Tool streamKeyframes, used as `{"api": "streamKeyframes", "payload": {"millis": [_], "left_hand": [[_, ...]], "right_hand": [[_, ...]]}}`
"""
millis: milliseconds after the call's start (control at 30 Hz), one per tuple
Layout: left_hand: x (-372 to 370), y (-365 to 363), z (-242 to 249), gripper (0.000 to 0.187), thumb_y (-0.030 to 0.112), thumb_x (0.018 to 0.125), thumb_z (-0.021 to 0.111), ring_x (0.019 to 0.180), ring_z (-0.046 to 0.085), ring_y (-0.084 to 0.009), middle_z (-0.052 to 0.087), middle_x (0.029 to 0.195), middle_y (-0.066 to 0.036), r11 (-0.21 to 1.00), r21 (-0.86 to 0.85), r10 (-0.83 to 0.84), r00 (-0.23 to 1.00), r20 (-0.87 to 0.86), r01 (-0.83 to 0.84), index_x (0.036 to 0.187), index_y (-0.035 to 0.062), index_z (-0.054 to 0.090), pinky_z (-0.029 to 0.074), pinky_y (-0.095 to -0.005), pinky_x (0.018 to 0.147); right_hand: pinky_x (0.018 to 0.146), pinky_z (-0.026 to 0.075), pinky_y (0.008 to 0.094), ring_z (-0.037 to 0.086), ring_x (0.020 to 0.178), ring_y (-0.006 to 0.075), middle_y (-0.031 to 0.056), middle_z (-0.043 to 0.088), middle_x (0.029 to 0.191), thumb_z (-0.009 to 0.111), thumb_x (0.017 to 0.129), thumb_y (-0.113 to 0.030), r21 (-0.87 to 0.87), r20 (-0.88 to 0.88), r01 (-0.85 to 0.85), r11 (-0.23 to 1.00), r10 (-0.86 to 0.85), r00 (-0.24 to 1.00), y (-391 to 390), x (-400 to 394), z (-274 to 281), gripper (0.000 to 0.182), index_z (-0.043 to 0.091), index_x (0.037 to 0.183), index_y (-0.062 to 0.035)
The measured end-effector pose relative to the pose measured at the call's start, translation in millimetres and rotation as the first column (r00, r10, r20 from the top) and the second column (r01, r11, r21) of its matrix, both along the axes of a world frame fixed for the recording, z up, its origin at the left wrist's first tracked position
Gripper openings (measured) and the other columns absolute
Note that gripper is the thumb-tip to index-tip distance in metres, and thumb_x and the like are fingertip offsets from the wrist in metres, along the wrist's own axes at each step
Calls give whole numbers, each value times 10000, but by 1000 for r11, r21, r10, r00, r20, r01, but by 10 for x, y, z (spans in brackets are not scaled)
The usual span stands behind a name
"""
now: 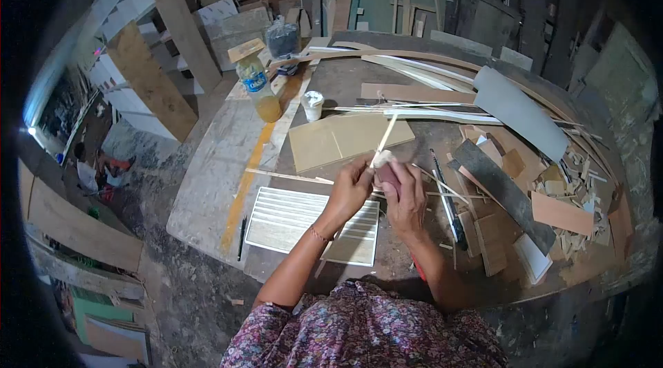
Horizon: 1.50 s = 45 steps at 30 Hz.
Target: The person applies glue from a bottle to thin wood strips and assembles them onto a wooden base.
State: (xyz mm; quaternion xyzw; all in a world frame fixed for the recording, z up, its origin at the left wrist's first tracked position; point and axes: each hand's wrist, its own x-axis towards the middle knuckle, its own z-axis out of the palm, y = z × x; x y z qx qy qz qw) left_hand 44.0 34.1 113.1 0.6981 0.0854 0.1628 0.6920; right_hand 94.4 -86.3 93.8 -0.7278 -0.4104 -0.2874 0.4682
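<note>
Above the workbench, my left hand [351, 190] pinches a thin pale wood strip [389, 131] that points up and away from me. Close at its right, my right hand [406, 195] grips a small reddish-brown block [387, 176], its fingers closed around it near the strip. The block's exact nature is unclear. Below my left hand lies a white-edged slatted panel [290, 219], partly covered by my forearm. A tan board [314, 143] lies just beyond my hands.
A plastic bottle [259, 91] and a white cup [313, 106] stand at the back left of the workbench [207, 195]. Long strips, a grey curved sheet [518, 112], a dark board [501, 188] and scraps [573, 192] lie right. A person [86, 171] sits far left.
</note>
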Motion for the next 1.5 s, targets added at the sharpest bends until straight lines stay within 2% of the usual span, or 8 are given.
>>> {"api": "streamKeyframes", "payload": {"millis": [200, 300, 667, 867, 967, 1233, 1367, 1500], "left_hand": [[-178, -90, -112, 234, 53, 871, 428, 505, 388, -27, 514, 667, 0, 996, 9, -89, 992, -90, 90, 1083, -2, 511, 309, -161, 442], [-273, -135, -197, 240, 40, 862, 426, 506, 434, -47, 566, 693, -32, 995, -39, -94, 983, -158, 89, 1080, -19, 506, 351, -180, 456], [-259, -168, -279, 173, -58, 781, 427, 527, 430, -52, 545, 641, -20, 981, -190, -52, 991, -127, 27, 843, -34, 586, 359, -206, 480], [-305, -149, -383, 100, 1, 818, 492, 501, 357, -29, 497, 613, 26, 995, -97, -13, 991, -134, 0, 796, -26, 587, 287, -179, 454], [-298, -59, -546, 115, 10, 816, 499, 507, 365, -29, 506, 607, 30, 997, -79, 14, 996, -86, -21, 777, -24, 601, 297, -180, 461], [-341, -106, -656, 107, -2, 803, 509, 505, 388, -40, 516, 600, 18, 984, 128, 141, 980, -141, -123, 804, -31, 612, 327, -193, 466], [-354, -119, -665, 108, -13, 800, 509, 506, 386, -39, 520, 600, 6, 953, 217, 235, 969, -81, -212, 813, -43, 612, 331, -196, 458], [-402, -171, -572, 111, -18, 801, 509, 543, 420, -41, 551, 626, -14, 960, 228, 198, 969, -149, -161, 828, -54, 611, 365, -199, 493]], "right_hand": [[641, 452, 374, 546, 788, 286, 121, 505, 911, 567, 778, -122, -122, 32, 120, 985, -117, 993, -31, 258, -21, 414, 485, 1180, -177], [676, 436, 351, 530, 855, 272, 121, 506, 937, 511, 823, -187, -170, -166, 238, 956, -266, 949, -152, 548, 57, 348, 500, 1170, -162], [614, 448, 367, 549, 779, 291, 129, 506, 895, 556, 776, -107, -130, -105, 7, 992, -21, 994, -136, -51, -236, 397, 506, 1165, -169], [594, 452, 368, 547, 733, 296, 133, 501, 849, 565, 771, -105, -82, -145, 88, 993, -99, 984, -92, 236, -93, 389, 516, 1152, -165], [582, 463, 372, 553, 726, 290, 130, 502, 848, 572, 766, -105, -216, -133, -154, 964, 128, 983, -92, -91, -284, 396, 516, 1152, -171], [565, 464, 386, 565, 698, 283, 116, 504, 847, 549, 788, -155, -278, -139, 123, 953, -167, 976, -148, 193, -247, 361, 516, 1145, -186], [575, 463, 386, 567, 719, 285, 107, 505, 840, 560, 781, -186, -275, -142, -114, 955, 76, 987, -122, -133, -303, 351, 530, 1130, -189], [573, 463, 395, 571, 716, 284, 111, 517, 875, 527, 805, -208, -309, -107, 82, 948, -120, 987, -128, 119, -285, 331, 526, 1136, -198]]}}
